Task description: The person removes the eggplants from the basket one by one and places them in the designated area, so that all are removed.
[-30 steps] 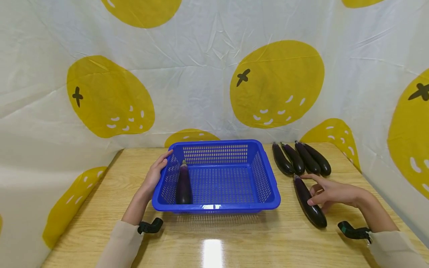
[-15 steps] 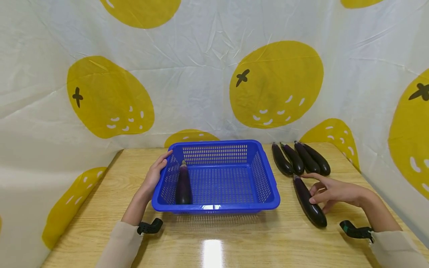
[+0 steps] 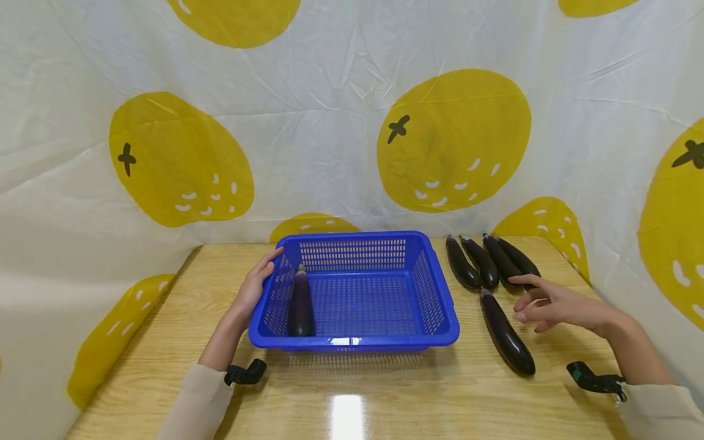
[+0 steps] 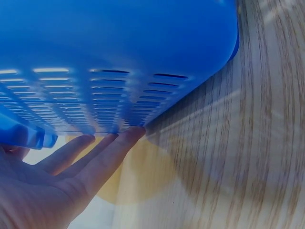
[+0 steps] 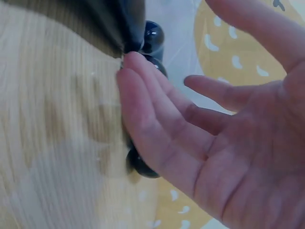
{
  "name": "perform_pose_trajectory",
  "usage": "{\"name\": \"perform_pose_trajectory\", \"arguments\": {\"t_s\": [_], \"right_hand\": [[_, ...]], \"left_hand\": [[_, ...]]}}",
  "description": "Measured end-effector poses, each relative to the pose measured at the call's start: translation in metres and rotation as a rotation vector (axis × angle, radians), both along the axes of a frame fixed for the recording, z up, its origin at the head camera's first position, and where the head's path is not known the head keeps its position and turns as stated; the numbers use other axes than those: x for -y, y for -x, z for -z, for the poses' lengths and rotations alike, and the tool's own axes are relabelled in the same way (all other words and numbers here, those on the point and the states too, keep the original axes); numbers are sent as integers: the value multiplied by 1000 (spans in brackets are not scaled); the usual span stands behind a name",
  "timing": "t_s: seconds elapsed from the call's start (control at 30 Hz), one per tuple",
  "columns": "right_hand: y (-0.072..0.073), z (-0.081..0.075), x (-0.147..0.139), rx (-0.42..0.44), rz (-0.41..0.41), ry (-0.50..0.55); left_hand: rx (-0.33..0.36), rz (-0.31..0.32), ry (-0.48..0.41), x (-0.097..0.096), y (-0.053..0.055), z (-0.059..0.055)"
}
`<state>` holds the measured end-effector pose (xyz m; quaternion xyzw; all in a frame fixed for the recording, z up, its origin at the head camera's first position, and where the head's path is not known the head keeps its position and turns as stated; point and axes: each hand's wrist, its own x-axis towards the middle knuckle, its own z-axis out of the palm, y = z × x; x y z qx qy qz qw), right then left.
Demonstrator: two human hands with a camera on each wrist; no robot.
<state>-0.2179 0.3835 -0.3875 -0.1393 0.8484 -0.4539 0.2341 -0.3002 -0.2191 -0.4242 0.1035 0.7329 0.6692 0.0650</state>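
Note:
A blue slotted plastic basket [image 3: 354,340] stands mid-table, with one dark purple eggplant [image 3: 301,304] lying along its left side. My left hand [image 3: 253,290] rests at the basket's left side; the left wrist view has its straight fingers [image 4: 102,160] against the slotted outer wall. To the right of the basket, a single eggplant [image 3: 506,335] lies slanted on the table. My right hand [image 3: 566,308] hovers just right of it, fingers spread and holding nothing. In the right wrist view the relaxed fingers [image 5: 138,102] show below a dark eggplant [image 5: 116,21].
Several more eggplants [image 3: 483,263] lie side by side at the back right of the wooden table [image 3: 275,403]. Behind the table hangs a white curtain [image 3: 313,153] printed with yellow fruit. Each wrist wears a black camera band [image 3: 594,379].
My right hand has let go of the slanted eggplant and moved away to the right. That eggplant stays almost where it was. My left hand and the basket have not moved.

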Motion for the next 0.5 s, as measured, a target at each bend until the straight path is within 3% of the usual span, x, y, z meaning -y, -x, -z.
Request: {"name": "perform_pose_trajectory", "arguments": {"t_s": [0.27,0.5], "right_hand": [[-2,-10,11,-135,104,10],[-3,-13,18,-240,142,38]], "left_hand": [[2,0,13,1,-2,0],[6,-7,26,1,-2,-1]]}}
